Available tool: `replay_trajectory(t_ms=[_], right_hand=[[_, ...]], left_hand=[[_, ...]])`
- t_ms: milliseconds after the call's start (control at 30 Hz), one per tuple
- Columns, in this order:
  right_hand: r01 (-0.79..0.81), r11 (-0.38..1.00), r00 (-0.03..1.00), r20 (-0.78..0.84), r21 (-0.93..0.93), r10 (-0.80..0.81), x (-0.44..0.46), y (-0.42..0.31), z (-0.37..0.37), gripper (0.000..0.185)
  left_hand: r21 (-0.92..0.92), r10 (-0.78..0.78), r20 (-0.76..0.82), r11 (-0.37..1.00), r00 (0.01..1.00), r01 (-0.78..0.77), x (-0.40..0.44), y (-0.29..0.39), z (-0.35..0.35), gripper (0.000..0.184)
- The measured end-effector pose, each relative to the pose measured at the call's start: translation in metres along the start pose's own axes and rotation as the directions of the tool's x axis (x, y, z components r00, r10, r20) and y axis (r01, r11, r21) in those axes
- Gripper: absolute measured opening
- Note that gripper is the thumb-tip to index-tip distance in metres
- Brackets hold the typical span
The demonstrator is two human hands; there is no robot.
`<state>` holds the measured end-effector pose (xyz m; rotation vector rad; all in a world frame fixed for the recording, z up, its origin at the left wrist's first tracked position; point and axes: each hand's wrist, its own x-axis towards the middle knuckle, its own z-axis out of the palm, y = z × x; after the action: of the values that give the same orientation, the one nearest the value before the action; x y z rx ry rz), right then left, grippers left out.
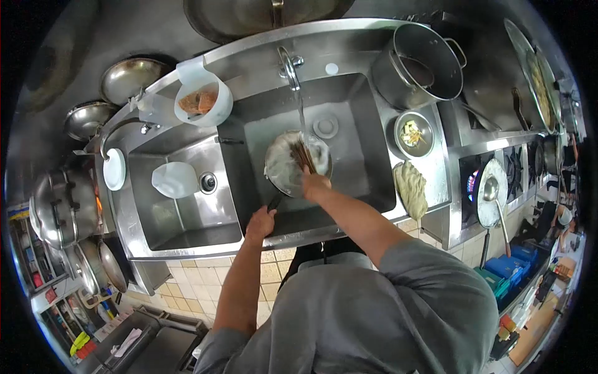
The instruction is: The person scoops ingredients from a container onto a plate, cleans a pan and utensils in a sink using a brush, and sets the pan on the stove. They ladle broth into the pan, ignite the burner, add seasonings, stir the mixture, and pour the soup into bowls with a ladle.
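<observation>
In the right-hand basin of the steel sink [374, 181], a pan [281, 163] sits full of whitish, foamy water. My left hand [260, 223] is closed round its dark handle [274, 202] near the basin's front edge. The fingers of my right hand [316, 186] grip a brown bundle of stiff bristles, which looks like a bamboo wok brush [303, 154]; its lower end is pressed into the pan, partly hidden by foam. A stream of water falls from the faucet [288, 67] onto the pan's far side.
The left basin holds a translucent plastic container [175, 180]. Behind it stands a white tub [205, 103] with orange-brown pieces. To the right are a large pot [418, 65], a metal bowl of scraps [412, 134], a crumpled cloth [410, 190] and a lit stove with a wok [492, 194].
</observation>
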<state>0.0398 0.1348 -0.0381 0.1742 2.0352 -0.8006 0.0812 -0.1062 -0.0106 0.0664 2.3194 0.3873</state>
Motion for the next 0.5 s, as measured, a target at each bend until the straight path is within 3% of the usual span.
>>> replay_trajectory(t_ms=[33, 67, 100, 133, 167, 200, 233, 267, 333, 367, 400, 467, 500], right_hand=[[0.030, 0.932, 0.999, 0.023, -0.361, -0.024, 0.015, 0.007, 0.028, 0.082], [0.059, 0.740, 0.998, 0.060, -0.670, -0.026, 0.016, 0.010, 0.052, 0.083], [-0.008, 0.975, 1.000, 0.010, -0.220, 0.010, -0.022, -0.017, 0.041, 0.089], [-0.012, 0.975, 1.000, 0.014, -0.221, 0.016, -0.036, -0.025, 0.028, 0.089], [0.024, 0.992, 1.000, 0.012, 0.123, -0.026, -0.042, -0.029, 0.010, 0.092], [0.064, 0.890, 0.998, -0.011, 0.451, -0.066, -0.040, -0.030, -0.006, 0.095], [-0.075, 0.908, 0.997, 0.021, 0.412, 0.073, -0.012, -0.008, -0.013, 0.107], [-0.062, 0.910, 0.998, 0.003, 0.409, 0.066, -0.010, -0.010, -0.013, 0.107], [-0.252, 0.804, 0.948, -0.027, 0.539, 0.316, -0.022, -0.021, 0.030, 0.116], [-0.192, 0.779, 0.951, -0.084, 0.597, 0.299, -0.010, -0.036, 0.057, 0.122], [-0.071, 0.719, 0.984, -0.068, 0.691, 0.163, 0.022, -0.041, 0.089, 0.122], [0.033, 0.282, 0.995, -0.006, 0.959, -0.095, -0.037, -0.079, 0.022, 0.094], [0.032, -0.011, 0.962, -0.034, 0.999, -0.270, 0.009, -0.067, 0.021, 0.054]], left_hand=[[0.027, 0.015, -0.063, 1.000, 0.998, -0.013, 0.005, -0.005, 0.009, 0.048], [0.034, 0.020, -0.054, 0.999, 0.998, -0.018, 0.005, -0.005, 0.006, 0.048], [-0.004, 0.023, -0.038, 1.000, 0.999, -0.023, 0.003, -0.004, 0.004, 0.048], [-0.044, 0.025, -0.025, 0.999, 0.999, -0.026, 0.002, -0.004, 0.003, 0.048], [-0.051, 0.050, -0.021, 0.997, 0.999, -0.051, 0.008, -0.011, 0.009, 0.048], [-0.054, 0.052, -0.023, 0.997, 0.998, -0.053, 0.000, -0.005, 0.006, 0.048], [-0.033, 0.036, -0.024, 0.999, 0.999, -0.037, -0.007, 0.002, 0.000, 0.047], [-0.010, 0.022, -0.032, 1.000, 0.999, -0.023, -0.008, 0.012, -0.006, 0.046], [0.027, -0.024, -0.008, 0.999, 1.000, 0.024, -0.007, 0.013, -0.006, 0.044], [-0.026, 0.007, 0.013, 1.000, 1.000, -0.006, -0.001, 0.008, -0.004, 0.044], [-0.082, 0.033, 0.035, 0.996, 0.999, -0.030, 0.004, 0.000, -0.001, 0.044], [-0.048, 0.080, 0.097, 0.996, 0.992, -0.075, 0.014, -0.011, 0.005, 0.044], [-0.048, 0.048, 0.074, 0.998, 0.996, -0.044, 0.010, -0.007, 0.004, 0.045]])
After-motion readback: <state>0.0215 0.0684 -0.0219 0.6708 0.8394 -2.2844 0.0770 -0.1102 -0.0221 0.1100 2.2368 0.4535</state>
